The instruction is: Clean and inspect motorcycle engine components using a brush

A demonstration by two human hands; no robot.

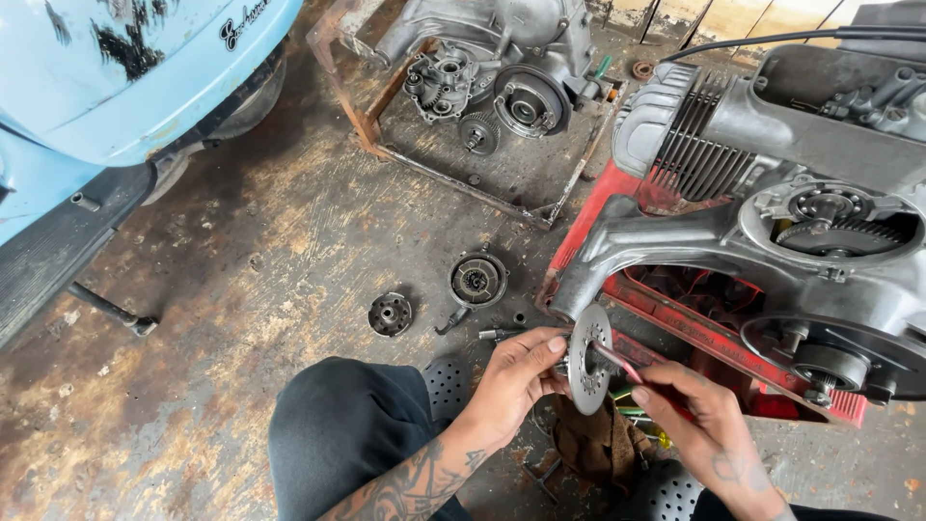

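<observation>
The scooter body [125,68] is pale blue with black scuffs. The engine casing [772,174] is dull silver-grey on a red stand [694,328]. The floor [241,289] is mottled brown and grey. The metal disc [588,359] is silver, the rag [598,444] brown.

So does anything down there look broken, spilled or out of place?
Nothing looks broken. The oddest sight is loose parts lying on the stained floor: a round clutch-like part and a smaller hub, apart from the engine. The left hand holds a metal disc while the right hand pokes it with a thin red-handled tool.
</observation>
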